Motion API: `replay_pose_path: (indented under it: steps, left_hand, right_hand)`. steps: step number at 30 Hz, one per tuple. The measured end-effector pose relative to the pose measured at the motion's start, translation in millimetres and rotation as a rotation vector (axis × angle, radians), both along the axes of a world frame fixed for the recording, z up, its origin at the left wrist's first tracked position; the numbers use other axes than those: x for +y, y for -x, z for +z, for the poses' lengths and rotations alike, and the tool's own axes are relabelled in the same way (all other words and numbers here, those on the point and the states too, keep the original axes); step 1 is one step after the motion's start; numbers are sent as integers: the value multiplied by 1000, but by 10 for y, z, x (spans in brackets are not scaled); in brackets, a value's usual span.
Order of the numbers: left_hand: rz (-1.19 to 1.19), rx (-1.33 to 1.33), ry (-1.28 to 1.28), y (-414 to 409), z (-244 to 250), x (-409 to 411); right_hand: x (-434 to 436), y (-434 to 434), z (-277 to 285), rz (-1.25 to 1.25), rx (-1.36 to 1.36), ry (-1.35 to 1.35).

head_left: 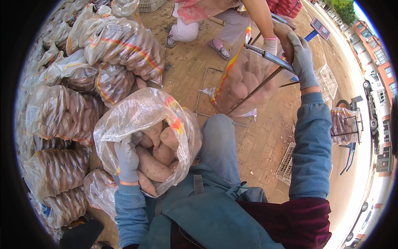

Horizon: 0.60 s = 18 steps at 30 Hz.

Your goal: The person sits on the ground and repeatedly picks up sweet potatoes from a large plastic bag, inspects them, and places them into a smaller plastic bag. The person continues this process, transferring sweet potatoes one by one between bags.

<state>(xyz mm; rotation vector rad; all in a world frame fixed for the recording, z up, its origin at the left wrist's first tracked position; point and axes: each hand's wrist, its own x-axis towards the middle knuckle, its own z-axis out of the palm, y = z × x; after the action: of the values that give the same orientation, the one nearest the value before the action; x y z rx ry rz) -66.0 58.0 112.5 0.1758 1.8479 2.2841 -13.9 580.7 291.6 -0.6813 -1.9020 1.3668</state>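
My left hand (127, 160), in a grey glove, reaches into an open clear plastic bag (124, 115) at my left knee. Several sweet potatoes (155, 163) lie in that bag; my left fingertips are partly hidden among them. My right hand (301, 59), also gloved, grips a sweet potato (283, 39) above a metal bag stand (264, 56). Hung from the stand is a mesh-like plastic bag (239, 77) with an orange-yellow stripe and sweet potatoes inside. A co-worker's arm (259, 15) reaches to the stand's far side.
Filled sweet potato bags (124, 43) are heaped along the left. A co-worker crouches ahead, shoes (219, 49) on the ground. A wire frame (205, 90) lies near the hung bag. Plastic crates (284, 163), a scale display (320, 28) and a loaded hand cart (345, 124) are rightward.
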Motion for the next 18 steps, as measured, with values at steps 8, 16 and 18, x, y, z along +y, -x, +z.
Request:
replay_pose_path:
  steps: [8, 16, 18]
  left_hand:
    - [5, -3, -18, 1, -7, 7]
    - [18, -7, -21, 2, -2, 5]
    - [21, -19, -23, -1, -3, 6]
  right_hand:
    - [15, 3, -8, -12, -16, 5]
    - [-29, -17, 27, -20, -8, -35]
    - [-14, -22, 18, -17, 21, -39]
